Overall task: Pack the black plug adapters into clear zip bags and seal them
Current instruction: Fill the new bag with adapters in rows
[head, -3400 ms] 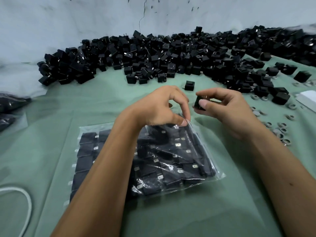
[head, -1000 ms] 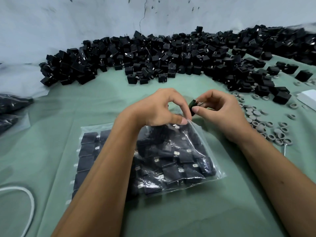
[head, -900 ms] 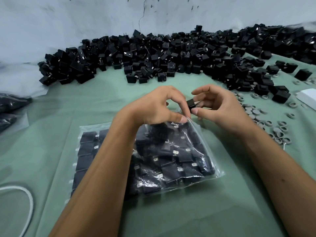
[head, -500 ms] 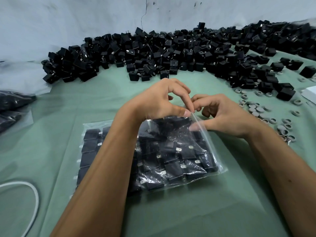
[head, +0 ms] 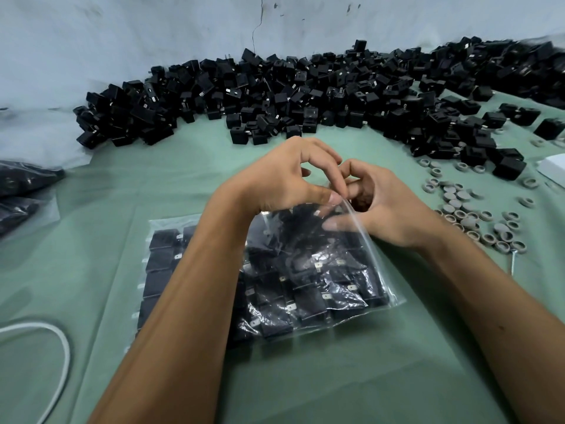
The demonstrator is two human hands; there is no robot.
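We see a clear plastic zip bag point(head: 308, 280) lying centre frame on the green cloth-covered surface point(head: 351, 377), nearly full of black square plug adapters with metal tabs. It overlaps a second clear bag of neatly rowed black adapters point(head: 162, 264) at its 9 o'clock. Our left hand point(head: 284, 179) pinches the bag's mouth lip between thumb and forefinger, holding it lifted open at the bag's 12 o'clock. Our right hand point(head: 382, 209) sits at the mouth's 3 o'clock side, fingers curled and tucked into the opening, thumb showing through the plastic; whether it has an adapter in its grip we cannot tell, the fingertips are hidden. We judge the step as loading: pushing one more piece into the bag, not sealing yet. The loose pile of black plug adapters point(head: 305, 93) runs along the wall from 10 to 2 o'clock. Small grey rubber rings point(head: 467, 215) scatter at 3 o'clock, dark filled bags point(head: 21, 191) at 9 o'clock, a white cable loop point(head: 62, 353) at 8 o'clock. Next move likely calls for pulling the right hand clear, then either fetching another adapter from the pile or pressing the zip strip shut along the mouth, if the bag is full.
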